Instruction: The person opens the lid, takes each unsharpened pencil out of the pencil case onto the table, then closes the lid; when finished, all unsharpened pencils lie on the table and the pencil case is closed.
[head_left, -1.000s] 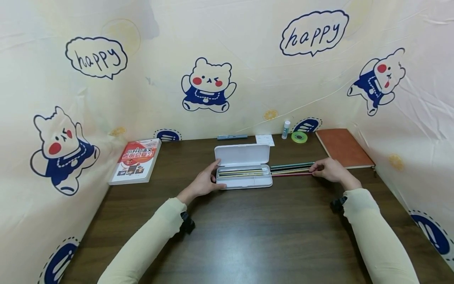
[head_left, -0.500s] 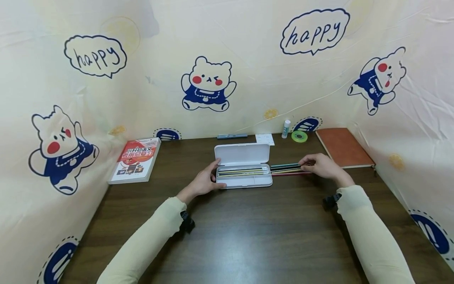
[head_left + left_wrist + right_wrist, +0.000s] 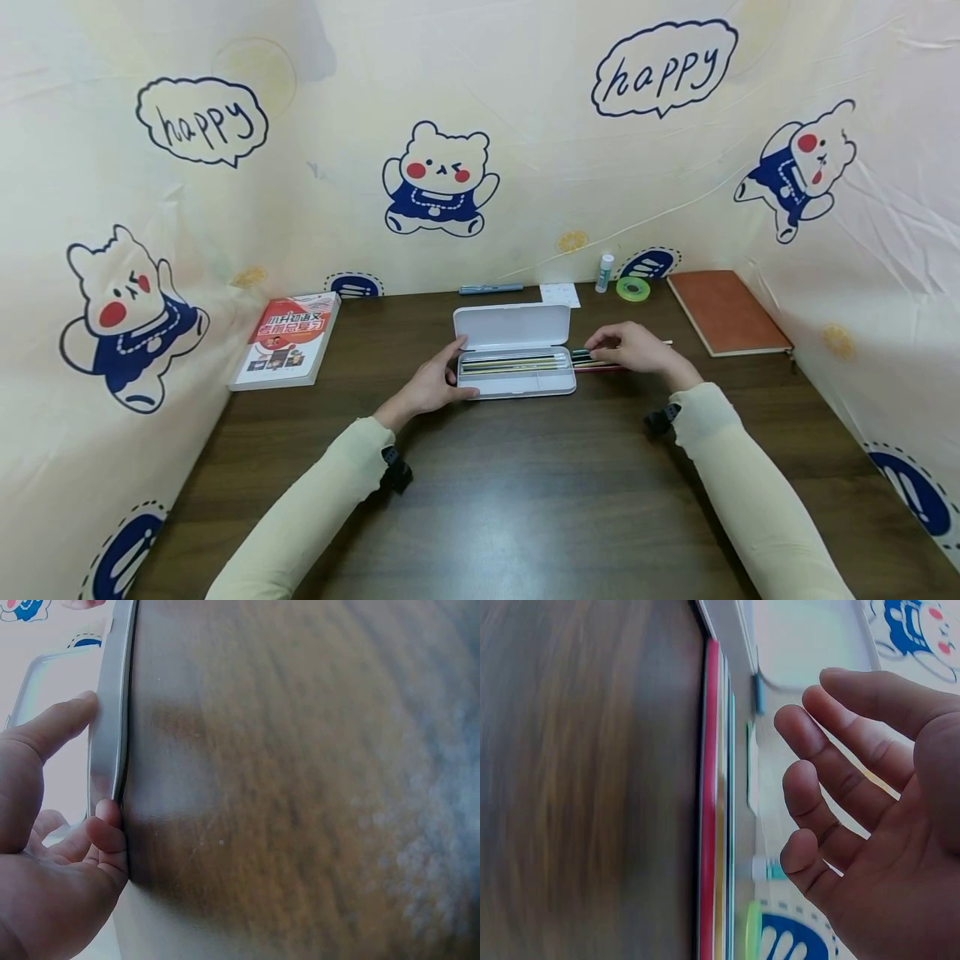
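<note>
A white pencil case (image 3: 517,388) lies with its lid (image 3: 512,325) raised on the wooden table, several pencils (image 3: 510,365) inside it. My left hand (image 3: 429,385) grips the case's left end, thumb at the front and fingers at the side and back. Just right of the case, a bundle of more pencils (image 3: 711,795), red, yellow and greenish, lies on the table. Above these my right hand (image 3: 633,346) hovers with loosely bent, parted fingers. In the right wrist view, nothing shows between the fingers (image 3: 802,735). From the head, that hand covers much of the bundle.
A book (image 3: 288,337) lies at the left and a brown notebook (image 3: 727,312) at the back right. Along the back edge are a blue pen (image 3: 491,289), a paper slip (image 3: 560,294), a glue stick (image 3: 604,273) and green tape (image 3: 633,288).
My right hand has moved left along the pencil bundle, from its far right end toward the case. The left hand and the case have stayed put.
</note>
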{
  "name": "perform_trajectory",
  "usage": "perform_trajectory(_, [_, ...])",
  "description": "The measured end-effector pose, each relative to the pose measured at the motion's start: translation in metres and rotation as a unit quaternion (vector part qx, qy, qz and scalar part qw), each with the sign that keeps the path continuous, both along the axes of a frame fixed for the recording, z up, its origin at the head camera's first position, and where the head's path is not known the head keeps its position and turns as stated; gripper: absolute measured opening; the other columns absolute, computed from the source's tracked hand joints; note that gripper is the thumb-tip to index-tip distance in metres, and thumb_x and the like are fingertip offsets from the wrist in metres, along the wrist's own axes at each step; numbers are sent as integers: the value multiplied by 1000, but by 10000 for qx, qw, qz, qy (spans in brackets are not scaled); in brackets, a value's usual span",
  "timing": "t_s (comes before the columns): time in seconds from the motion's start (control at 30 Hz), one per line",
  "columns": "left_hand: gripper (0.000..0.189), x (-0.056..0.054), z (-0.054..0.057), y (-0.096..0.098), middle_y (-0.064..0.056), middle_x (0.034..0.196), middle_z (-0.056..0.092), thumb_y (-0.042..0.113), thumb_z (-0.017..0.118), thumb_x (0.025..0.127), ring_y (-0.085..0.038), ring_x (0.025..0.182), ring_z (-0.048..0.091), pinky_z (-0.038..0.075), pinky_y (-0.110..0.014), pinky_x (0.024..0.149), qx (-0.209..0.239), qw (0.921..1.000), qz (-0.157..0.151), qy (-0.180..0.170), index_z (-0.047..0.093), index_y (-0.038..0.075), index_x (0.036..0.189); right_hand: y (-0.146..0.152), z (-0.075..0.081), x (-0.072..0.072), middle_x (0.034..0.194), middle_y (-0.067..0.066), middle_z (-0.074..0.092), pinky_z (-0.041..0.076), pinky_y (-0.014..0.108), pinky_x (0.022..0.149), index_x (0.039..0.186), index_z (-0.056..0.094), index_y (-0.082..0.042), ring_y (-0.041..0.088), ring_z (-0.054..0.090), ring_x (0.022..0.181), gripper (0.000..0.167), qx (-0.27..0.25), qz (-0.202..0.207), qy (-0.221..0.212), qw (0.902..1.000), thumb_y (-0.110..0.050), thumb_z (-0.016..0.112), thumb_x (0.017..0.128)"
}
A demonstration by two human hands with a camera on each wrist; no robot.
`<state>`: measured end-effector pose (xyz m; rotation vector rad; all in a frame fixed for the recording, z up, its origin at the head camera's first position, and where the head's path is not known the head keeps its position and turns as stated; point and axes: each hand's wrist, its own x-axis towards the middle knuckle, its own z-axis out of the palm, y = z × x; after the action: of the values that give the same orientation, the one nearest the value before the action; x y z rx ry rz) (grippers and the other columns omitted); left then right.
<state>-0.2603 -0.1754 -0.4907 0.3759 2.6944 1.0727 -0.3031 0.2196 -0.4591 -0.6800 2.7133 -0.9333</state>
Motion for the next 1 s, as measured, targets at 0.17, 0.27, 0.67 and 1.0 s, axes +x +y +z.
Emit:
perform_trajectory(0.17, [103,1,1,0,-6,142,52,35,83,82,-17,87,51,41,-29,75,22,10000,-38,48,18,27,160,-23,-2,1,107,4,73,47,34,78,109,75,-12,20,58,87,18,-17,231,-27,9997,-20,68,94])
perform_trajectory(0.27, [103,1,1,0,-7,142,52,35,84,81,-17,87,51,41,-30,76,32,10000,-44,65,18,27,160,-35,-4,2,107,6,72,44,32,73,109,74,-11,19,56,81,17,-59,335,-42,9994,-17,68,94])
perform_trajectory(0.67, [103,0,-1,-1,-7,142,53,35,83,82,-16,86,51,41,-29,76,50,9998,-74,157,19,24,160,-62,-14,-1,109,2,74,50,41,89,108,76,-15,17,59,89,16,584,589,189,9964,-17,68,94])
perform_trajectory(1.0, [103,2,0,-1,-6,142,53,36,84,81,-16,87,51,41,-27,74,63,9999,-56,112,19,25,160,-69,-16,-2,102,0,73,49,39,87,101,77,-19,16,58,88,12,754,693,293,9943,-15,68,94])
